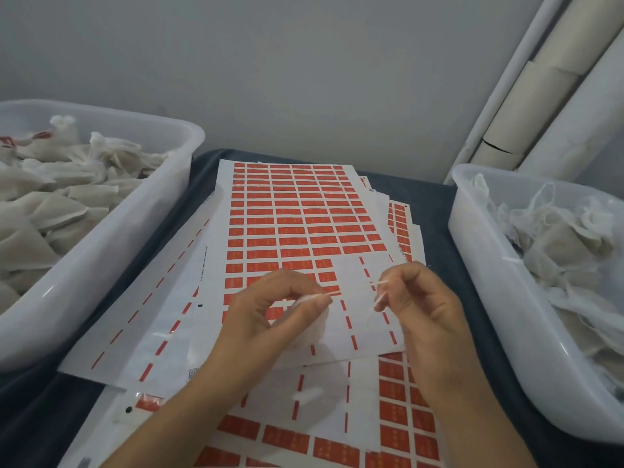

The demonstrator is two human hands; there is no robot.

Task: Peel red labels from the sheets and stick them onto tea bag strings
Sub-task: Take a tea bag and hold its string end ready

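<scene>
Head view: both hands work above a stack of label sheets (297,211) spread over the middle of the tabletop (435,211), which is covered in dark cloth. The left hand (270,309) has its thumb and forefinger pinched on one end of a thin white string (312,297). The right hand (422,298) pinches the string's other end between its fingers (383,300), which are curled in. The string runs between the two hands, just above the top sheet. Whether a label is already on the string cannot be told.

Red labels (290,231) fill the far part of the top sheet; its near part is mostly stripped, with only thin red strips left. More sheets lie under it toward the near edge.

A white tub (162,211) at the left edge holds tea bags (50,197), some with red tags. A second white tub (483,265) at the right edge holds tea bags with loose white strings (557,238).
</scene>
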